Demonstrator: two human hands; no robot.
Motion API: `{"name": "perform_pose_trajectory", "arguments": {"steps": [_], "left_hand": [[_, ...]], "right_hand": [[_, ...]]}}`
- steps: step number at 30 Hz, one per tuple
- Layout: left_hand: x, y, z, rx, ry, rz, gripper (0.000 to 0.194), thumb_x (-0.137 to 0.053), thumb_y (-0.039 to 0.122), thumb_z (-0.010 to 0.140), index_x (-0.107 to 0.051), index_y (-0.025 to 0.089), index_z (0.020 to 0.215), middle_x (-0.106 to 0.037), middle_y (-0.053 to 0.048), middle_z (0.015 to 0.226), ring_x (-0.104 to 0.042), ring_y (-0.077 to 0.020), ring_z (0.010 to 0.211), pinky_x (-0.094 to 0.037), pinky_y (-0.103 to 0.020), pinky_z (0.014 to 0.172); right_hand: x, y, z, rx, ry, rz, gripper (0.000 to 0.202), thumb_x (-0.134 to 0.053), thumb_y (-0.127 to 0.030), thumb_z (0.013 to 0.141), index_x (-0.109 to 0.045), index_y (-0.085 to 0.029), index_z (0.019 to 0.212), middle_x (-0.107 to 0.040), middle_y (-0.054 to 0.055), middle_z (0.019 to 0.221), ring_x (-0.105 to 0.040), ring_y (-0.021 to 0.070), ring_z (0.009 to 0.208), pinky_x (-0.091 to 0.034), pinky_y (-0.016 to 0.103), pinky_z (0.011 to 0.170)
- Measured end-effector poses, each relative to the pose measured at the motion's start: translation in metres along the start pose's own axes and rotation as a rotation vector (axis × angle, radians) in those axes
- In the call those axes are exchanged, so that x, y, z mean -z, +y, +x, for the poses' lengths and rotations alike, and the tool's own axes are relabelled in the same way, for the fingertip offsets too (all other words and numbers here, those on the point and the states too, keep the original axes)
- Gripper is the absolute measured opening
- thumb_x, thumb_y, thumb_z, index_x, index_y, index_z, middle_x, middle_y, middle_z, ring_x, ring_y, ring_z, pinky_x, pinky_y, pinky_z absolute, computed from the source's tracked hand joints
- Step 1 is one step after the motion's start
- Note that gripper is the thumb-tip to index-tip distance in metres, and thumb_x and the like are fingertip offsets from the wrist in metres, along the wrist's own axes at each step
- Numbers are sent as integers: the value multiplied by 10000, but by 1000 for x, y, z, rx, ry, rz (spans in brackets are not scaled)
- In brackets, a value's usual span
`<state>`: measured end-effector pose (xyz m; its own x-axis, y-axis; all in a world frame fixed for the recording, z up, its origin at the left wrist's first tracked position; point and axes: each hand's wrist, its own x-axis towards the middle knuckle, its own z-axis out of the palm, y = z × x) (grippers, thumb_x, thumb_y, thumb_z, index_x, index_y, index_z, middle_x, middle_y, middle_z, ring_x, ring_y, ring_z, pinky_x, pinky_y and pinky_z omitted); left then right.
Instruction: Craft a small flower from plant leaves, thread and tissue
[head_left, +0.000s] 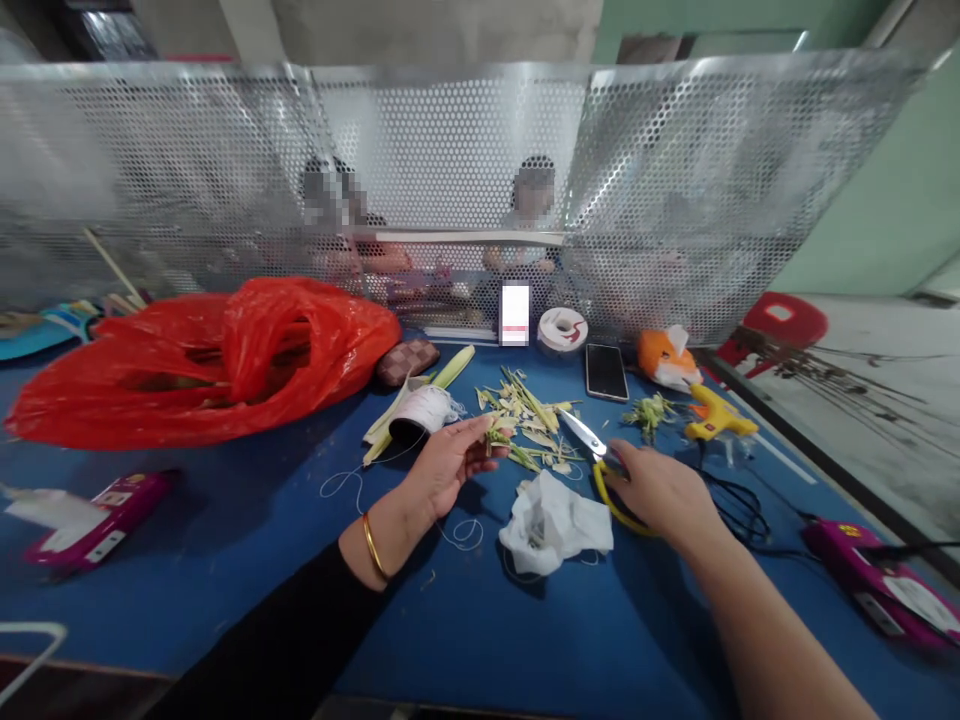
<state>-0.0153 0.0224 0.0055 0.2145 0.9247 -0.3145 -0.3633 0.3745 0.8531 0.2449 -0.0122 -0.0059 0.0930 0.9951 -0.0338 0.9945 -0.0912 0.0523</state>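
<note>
My left hand [448, 468], with a gold bangle at its wrist, pinches a small green-and-yellow bundle of leaf strips [497, 435] at the fingertips. My right hand [664, 492] is closed on the yellow handles of a pair of scissors [582, 432], whose blades point away to the left, over the table. Cut leaf scraps [536, 415] lie scattered beyond my hands. Left of the scraps, a spool of white thread [424, 412] rests tipped over by some pale green leaves [455, 365], its loose thread trailing on the table. Between my hands sits a crumpled white plastic bag [555, 525].
A large red plastic bag [300, 370] fills the left back, beside a checkered pouch [407, 362]. Along the back are a tape roll [562, 330], a phone [606, 372] and an orange tissue pack [666, 358]. A yellow glue gun [718, 415] with cables lies right. Behind a perforated metal screen [472, 130] are people.
</note>
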Motion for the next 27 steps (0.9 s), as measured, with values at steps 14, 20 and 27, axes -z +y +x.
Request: {"name": "perform_pose_trajectory", "arguments": {"steps": [14, 20, 27], "left_hand": [[4, 1, 2, 43, -30, -83, 123, -648, 103, 859, -680, 66, 973, -747, -149, 941, -732, -154, 679, -583, -191, 544], [3, 2, -2, 4, -30, -80, 223, -739, 131, 797, -701, 97, 1014, -740, -114, 948, -734, -149, 696, -571, -177, 547], [-2, -7, -7, 12, -19, 6, 267, -800, 209, 743, -731, 136, 990, -743, -94, 906, -713, -149, 730, -541, -204, 608]], "right_hand": [[3, -57, -30, 758, -32, 285, 213, -545, -121, 847, -707, -194, 965, -681, 64, 919, -660, 184, 784, -459, 261, 675], [27, -42, 21, 540, 230, 386, 233, -510, -136, 872, -711, -191, 977, -704, 77, 966, -658, 203, 862, -476, 294, 763], [14, -58, 11, 459, 263, 866, 204, -558, -336, 901, -720, -217, 866, -744, 55, 899, -674, 211, 862, -492, 314, 789]]}}
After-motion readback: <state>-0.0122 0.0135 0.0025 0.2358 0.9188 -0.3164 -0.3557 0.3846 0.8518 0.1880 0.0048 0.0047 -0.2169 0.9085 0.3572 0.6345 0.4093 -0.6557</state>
